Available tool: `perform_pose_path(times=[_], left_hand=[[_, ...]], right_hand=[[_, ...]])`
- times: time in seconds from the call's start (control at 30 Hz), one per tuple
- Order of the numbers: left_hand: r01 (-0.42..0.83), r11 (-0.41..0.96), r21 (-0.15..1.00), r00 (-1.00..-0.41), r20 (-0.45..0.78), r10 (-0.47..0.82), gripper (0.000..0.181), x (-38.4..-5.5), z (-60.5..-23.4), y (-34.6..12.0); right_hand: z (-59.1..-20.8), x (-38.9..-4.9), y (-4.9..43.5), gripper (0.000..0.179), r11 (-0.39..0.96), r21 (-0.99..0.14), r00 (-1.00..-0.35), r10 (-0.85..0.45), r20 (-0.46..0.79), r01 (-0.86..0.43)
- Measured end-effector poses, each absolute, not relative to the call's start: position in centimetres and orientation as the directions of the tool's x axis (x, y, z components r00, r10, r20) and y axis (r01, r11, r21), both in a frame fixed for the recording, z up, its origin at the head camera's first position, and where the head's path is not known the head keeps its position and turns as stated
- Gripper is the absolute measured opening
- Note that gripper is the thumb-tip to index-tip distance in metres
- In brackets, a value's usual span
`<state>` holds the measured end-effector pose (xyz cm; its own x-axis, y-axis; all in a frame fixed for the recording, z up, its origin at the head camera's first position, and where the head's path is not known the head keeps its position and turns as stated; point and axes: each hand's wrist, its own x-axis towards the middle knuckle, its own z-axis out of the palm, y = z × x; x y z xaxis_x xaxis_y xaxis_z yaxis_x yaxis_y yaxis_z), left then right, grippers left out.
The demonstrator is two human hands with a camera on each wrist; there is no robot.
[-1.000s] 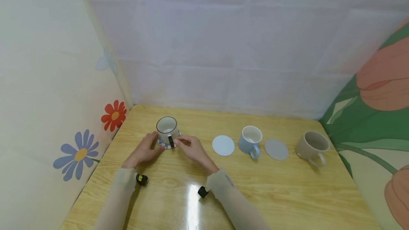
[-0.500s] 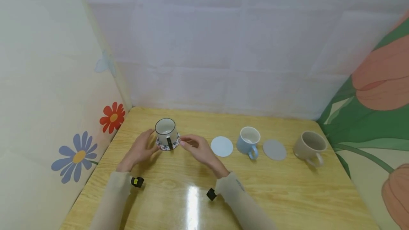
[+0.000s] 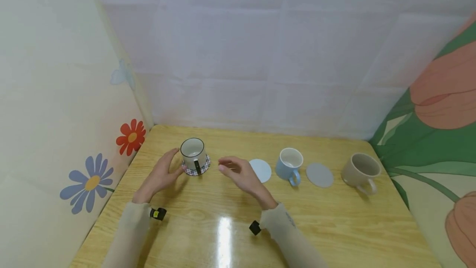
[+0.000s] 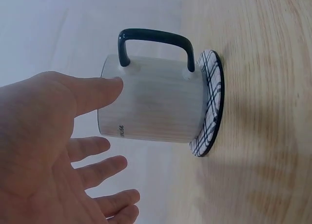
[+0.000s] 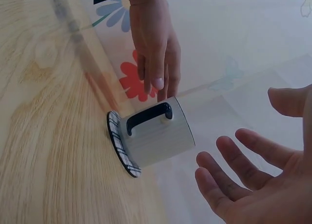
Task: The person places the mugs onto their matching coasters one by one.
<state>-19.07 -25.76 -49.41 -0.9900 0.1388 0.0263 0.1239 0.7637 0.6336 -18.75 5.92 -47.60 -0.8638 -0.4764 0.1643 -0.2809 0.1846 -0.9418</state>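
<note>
A white mug (image 3: 192, 154) with a dark rim and black handle stands upright on a round plaid coaster (image 3: 205, 168) at the table's left. Its handle (image 4: 156, 35) faces the person. My left hand (image 3: 160, 175) is just left of the mug, fingers spread and relaxed, holding nothing. To the right of the mug, apart from it, my right hand (image 3: 241, 175) has loosely bent fingers and a bare palm. In the right wrist view, the right fingers (image 5: 243, 170) are off the mug's rim side. Part of a pale blue coaster (image 3: 262, 170) is hidden behind the right hand.
Right of the hands, a light blue mug (image 3: 288, 165) stands on the wooden table (image 3: 208, 218). A grey round coaster (image 3: 320, 175) lies between it and a beige mug (image 3: 358, 171) near the right edge. Fabric walls (image 3: 223, 53) enclose the table's back and sides.
My right hand has let go of the white mug's handle area and moved right, over the pale blue coaster's edge. My left hand has drawn slightly away to the left. The mug stays put.
</note>
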Motion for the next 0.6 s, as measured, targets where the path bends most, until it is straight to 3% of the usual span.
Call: perform_pose_path(times=[0.6], left_hand=[[0.259, 0.701, 0.665, -0.964, 0.218, 0.149, 0.068, -17.9, -47.8, -24.4]], right_hand=[[-46.4, -18.0, 8.2, 0.031, 0.204, -0.890, -0.875, -0.366, 0.318, -0.408]])
